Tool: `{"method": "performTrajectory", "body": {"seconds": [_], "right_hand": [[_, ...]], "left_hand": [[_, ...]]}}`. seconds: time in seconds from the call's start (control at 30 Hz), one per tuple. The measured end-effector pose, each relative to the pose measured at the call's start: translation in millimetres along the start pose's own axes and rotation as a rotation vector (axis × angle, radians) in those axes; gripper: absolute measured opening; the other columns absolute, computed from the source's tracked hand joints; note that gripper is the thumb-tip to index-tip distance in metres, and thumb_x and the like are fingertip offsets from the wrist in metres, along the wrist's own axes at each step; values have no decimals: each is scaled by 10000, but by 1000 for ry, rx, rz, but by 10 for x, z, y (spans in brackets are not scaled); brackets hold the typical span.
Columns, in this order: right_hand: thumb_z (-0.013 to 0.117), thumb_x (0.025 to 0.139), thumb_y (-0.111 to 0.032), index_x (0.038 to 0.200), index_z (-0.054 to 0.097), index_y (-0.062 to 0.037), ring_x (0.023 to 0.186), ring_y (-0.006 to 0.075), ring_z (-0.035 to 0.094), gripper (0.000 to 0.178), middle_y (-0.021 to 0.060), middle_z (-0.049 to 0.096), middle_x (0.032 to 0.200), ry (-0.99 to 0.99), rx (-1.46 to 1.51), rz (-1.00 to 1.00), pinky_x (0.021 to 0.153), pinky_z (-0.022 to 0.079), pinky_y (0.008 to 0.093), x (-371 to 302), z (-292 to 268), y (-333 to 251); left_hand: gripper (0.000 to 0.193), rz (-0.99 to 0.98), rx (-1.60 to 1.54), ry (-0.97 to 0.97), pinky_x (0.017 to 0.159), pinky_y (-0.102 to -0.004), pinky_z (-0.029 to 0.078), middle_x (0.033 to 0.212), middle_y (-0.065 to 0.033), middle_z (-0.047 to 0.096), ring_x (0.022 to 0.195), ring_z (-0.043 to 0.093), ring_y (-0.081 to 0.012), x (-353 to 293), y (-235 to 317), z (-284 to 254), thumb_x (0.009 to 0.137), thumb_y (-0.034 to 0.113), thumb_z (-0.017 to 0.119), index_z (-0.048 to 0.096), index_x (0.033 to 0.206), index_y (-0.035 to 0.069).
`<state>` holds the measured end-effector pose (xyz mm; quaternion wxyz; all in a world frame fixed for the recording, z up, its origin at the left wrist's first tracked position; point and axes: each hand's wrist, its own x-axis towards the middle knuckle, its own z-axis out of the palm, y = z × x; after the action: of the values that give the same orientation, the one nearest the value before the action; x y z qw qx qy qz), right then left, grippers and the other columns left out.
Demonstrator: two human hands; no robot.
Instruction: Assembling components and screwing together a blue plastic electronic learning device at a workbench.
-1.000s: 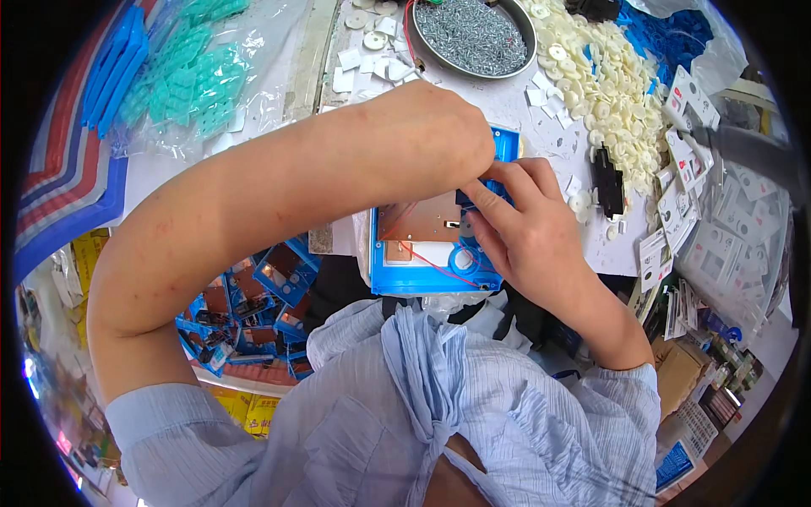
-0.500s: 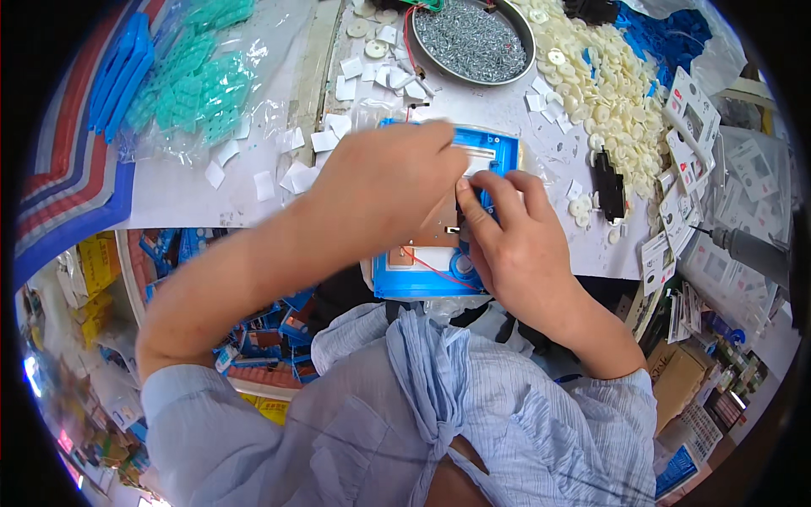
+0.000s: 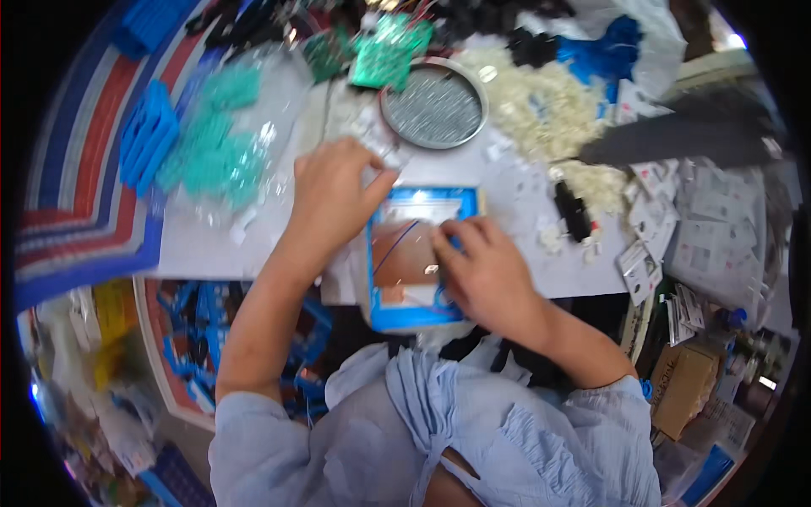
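A blue plastic case lies at the table's front edge with its inside facing up. It contains a brown circuit board with a thin dark wire across it. My right hand grips the case's right side, thumb over the board and fingers bent. Beyond the case's upper left corner, my left hand hovers near small white pieces. Its thumb and forefinger are bent toward each other with a small gap, and I make out nothing between them. Blur softens the fingertips.
A round metal dish of small metal parts stands behind the case. Cream discs heap to its right, and a dark power screwdriver points in from the right. Bagged green pieces lie left; a bin of blue cases sits below.
My left hand has left the case and moved up and left, off the board. My right hand stays at the case's right side. The whole view has shifted and blurred.
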<state>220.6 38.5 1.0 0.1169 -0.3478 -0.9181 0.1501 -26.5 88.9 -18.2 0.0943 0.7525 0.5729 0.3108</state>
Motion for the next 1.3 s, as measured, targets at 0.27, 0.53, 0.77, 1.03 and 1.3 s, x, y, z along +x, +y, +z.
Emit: {"method": "performTrajectory", "body": {"seconds": [0.27, 0.53, 0.77, 1.03, 1.3], "right_hand": [[716, 850, -193, 1210, 663, -60, 996, 356, 611, 388, 148, 664, 1085, 353, 207, 73, 864, 487, 478, 164, -57, 224], [700, 916, -121, 1032, 748, -45, 842, 313, 692, 147, 134, 720, 913, 451, 656, 128, 768, 532, 393, 419, 63, 221], [716, 915, -93, 1134, 727, -26, 866, 287, 705, 229, 132, 727, 957, 381, 707, 135, 767, 542, 367, 356, 52, 149], [677, 877, -57, 1404, 613, -62, 919, 296, 653, 530, 135, 623, 1097, 122, 793, 81, 808, 524, 349, 256, -124, 143], [714, 825, 8, 1442, 606, -115, 743, 71, 489, 639, 42, 599, 1086, 466, 774, 206, 660, 465, 208, 342, -537, 696]], "left_hand": [[127, 6, -305, -37, 680, -389, 499, 894, -143, 671, 729, 630, -290, -186, 305, 36, 844, 56, 751, 669, 934, 22], [85, -78, -376, -67, 602, -363, 485, 825, -130, 686, 629, 626, -258, -328, 370, 31, 867, 59, 753, 685, 907, 28], [80, -69, -385, -16, 724, -397, 505, 889, -121, 718, 796, 666, -320, -391, 255, -18, 877, 74, 728, 712, 948, 41], [132, 101, -459, 3, 765, -363, 489, 959, -87, 751, 830, 682, -259, -406, 236, 39, 861, 46, 740, 725, 992, 57], [142, 110, -394, -2, 773, -351, 461, 951, -60, 759, 774, 634, -226, -390, 279, 14, 840, 21, 740, 734, 976, 62]]}}
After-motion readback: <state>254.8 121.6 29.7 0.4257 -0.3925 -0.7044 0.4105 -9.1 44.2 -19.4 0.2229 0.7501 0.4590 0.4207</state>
